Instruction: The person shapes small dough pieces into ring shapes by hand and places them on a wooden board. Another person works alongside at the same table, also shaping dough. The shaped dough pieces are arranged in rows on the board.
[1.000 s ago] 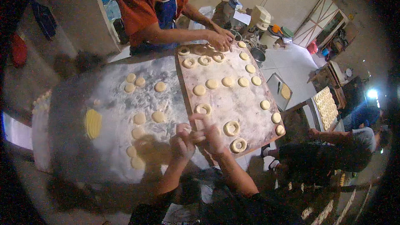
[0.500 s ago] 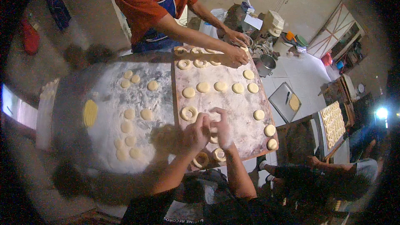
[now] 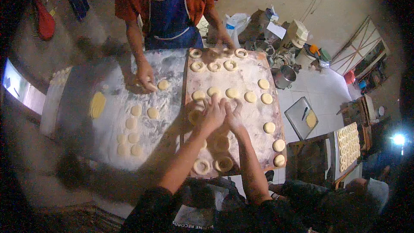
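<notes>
My left hand point(image 3: 211, 115) and my right hand point(image 3: 234, 116) meet over the floured board point(image 3: 254, 142), bent fingers drawn together. Whatever is between the fingers is hidden. Just beyond the fingertips lie flat round dough pieces point(image 3: 232, 92), part of a row across the board. A dough ring point(image 3: 195, 116) sits partly covered beside my left hand. Closer to me, in the shadow of my arms, are more dough rings point(image 3: 201, 166). Several dough rounds point(image 3: 269, 127) run down the board's right side.
Across the table, a person in a blue apron point(image 3: 170, 19) has one hand point(image 3: 146, 77) at dough rounds on the floured left surface point(image 3: 108, 142). A yellow dough slab point(image 3: 97, 105) lies there. Right: a metal pot point(image 3: 284, 77), a tray point(image 3: 297, 125), a tray of dough rings point(image 3: 348, 146), and another person point(image 3: 336, 200).
My hands have moved slightly farther across the board, toward the row of dough rounds. The person opposite has straightened and moved one hand from the board to the dough on the left.
</notes>
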The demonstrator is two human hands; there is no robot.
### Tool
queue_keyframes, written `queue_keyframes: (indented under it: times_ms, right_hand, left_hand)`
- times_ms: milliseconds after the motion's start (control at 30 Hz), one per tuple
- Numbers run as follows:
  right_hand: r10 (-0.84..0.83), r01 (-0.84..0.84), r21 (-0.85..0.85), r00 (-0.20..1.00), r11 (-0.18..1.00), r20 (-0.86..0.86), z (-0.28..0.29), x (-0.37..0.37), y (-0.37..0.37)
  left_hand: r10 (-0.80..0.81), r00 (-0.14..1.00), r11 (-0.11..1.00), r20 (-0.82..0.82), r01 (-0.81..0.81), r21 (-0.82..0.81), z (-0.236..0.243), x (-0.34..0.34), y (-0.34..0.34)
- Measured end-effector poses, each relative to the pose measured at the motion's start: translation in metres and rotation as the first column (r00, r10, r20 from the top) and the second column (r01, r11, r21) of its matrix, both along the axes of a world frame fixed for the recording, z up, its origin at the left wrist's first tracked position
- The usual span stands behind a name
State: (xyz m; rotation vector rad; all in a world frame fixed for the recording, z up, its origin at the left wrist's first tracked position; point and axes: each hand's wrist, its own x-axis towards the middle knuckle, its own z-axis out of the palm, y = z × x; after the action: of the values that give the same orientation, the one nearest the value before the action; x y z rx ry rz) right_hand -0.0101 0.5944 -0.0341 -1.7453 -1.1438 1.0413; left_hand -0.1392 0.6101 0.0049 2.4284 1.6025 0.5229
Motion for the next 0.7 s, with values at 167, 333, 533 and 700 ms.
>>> queue_keyframes:
  times_ms: [167, 333, 533, 700]
  right_hand:
    - [0.199, -0.104, -0.19, 0.774, 0.976, 0.601, 0.018, 0.007, -0.012]
    - [0.113, -0.108, -0.053, 0.698, 0.993, 0.707, 0.017, -0.003, -0.03]
    - [-0.233, 0.106, 0.287, 0.861, 0.952, 0.452, 0.039, 0.061, -0.143]
    - [-0.458, 0.571, 0.051, 0.599, 0.819, 0.657, 0.031, 0.133, -0.244]
  left_hand:
    - [0.217, 0.976, 0.953, -0.017, -0.216, -0.213, 0.002, -0.024, 0.002]
    - [0.042, 0.989, 0.889, -0.145, -0.103, -0.446, 0.021, -0.023, -0.011]
    - [-0.107, 0.976, 0.949, -0.191, 0.043, -0.311, 0.031, 0.021, -0.013]
    - [-0.431, 0.899, 0.856, -0.077, 0.381, -0.349, 0.05, 0.127, -0.036]
